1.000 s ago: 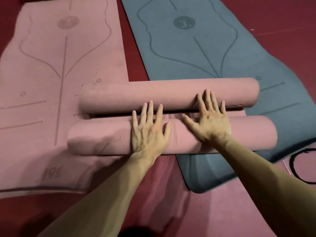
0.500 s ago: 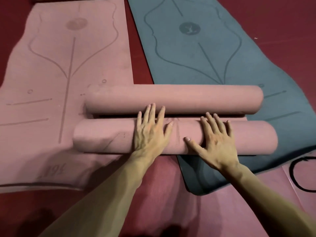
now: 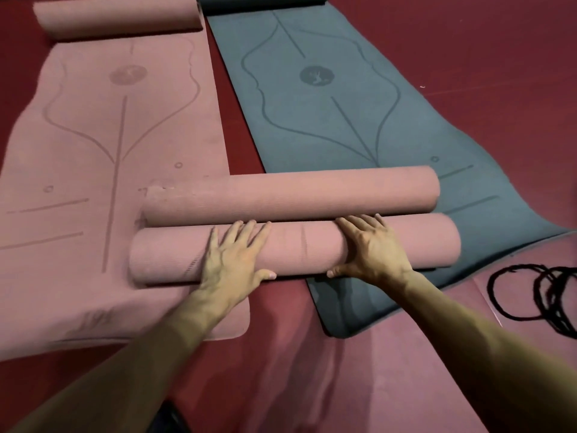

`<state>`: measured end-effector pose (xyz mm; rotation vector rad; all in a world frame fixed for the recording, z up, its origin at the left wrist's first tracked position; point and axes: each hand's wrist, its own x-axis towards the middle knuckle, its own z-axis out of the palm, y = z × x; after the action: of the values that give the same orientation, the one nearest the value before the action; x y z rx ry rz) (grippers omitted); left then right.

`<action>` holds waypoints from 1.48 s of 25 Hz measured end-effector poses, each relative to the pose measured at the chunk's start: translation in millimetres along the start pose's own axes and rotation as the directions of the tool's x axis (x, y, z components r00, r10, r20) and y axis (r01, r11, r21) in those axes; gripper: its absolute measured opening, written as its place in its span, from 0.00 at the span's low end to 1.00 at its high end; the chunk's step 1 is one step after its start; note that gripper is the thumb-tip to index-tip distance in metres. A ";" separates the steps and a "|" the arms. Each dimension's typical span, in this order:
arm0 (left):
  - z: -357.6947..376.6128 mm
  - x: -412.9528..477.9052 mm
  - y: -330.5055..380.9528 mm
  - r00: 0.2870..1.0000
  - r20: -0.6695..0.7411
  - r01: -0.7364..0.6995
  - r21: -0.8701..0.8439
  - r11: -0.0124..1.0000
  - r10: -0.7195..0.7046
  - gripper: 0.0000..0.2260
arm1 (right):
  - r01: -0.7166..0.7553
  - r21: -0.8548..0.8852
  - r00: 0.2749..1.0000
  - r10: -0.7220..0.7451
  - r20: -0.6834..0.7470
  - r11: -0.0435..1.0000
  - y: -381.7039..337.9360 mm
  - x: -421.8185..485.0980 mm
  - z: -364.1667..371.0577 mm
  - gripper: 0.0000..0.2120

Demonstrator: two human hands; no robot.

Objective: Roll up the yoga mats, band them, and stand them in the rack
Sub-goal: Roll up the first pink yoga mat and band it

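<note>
Two rolled pink mats lie side by side across the floor. The near pink roll (image 3: 299,248) is under both my hands. My left hand (image 3: 231,264) lies flat on it, fingers straight and thumb along its front edge. My right hand (image 3: 374,248) wraps over it: the fingertips dip into the gap toward the far pink roll (image 3: 290,195), and the thumb hooks the front underside. Several black bands (image 3: 537,292) lie loose on the floor to the right, untouched. No rack is in view.
A flat pink mat (image 3: 93,151) stretches away on the left, its far end curled into a roll (image 3: 118,17). A flat blue-grey mat (image 3: 343,120) stretches away on the right, its far end also rolled (image 3: 262,3). Both rolls lie across their near ends. The floor (image 3: 499,57) is dark red.
Both hands slid back toward me on the near roll. My right hand went from spread flat to wrapped over the roll. The view shifted and the black bands came into sight.
</note>
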<state>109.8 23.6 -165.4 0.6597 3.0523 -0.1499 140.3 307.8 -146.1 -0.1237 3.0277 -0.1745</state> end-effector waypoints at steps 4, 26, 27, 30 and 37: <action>-13.4 -14.8 13.5 0.999 0.027 0.019 0.018 1.000 -0.019 0.46 | 0.030 0.003 0.998 -0.030 0.057 1.000 -2.8 -8.2 -11.0 0.58; -32.0 -84.7 31.9 0.931 0.353 -0.036 -0.174 0.984 0.096 0.51 | 0.084 0.002 0.932 -0.080 0.355 0.996 -26.7 -96.8 -15.2 0.61; -28.8 -82.7 32.0 0.939 0.333 -0.025 -0.175 0.984 0.084 0.53 | 0.077 0.030 0.927 -0.082 0.365 0.997 -23.7 -96.6 -11.9 0.65; -24.0 -69.4 28.6 0.937 0.335 -0.036 -0.194 0.980 0.101 0.54 | 0.073 0.036 0.940 -0.081 0.330 0.997 -14.9 -93.4 -0.9 0.68; -23.4 -25.1 17.3 0.947 0.302 -0.042 -0.212 0.976 0.106 0.50 | 0.019 0.184 0.936 -0.082 0.343 0.983 5.6 -44.0 -2.1 0.71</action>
<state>139.8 31.2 -142.8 0.6635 2.6881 0.0552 183.2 317.4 -140.2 -0.1950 2.6407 -0.3829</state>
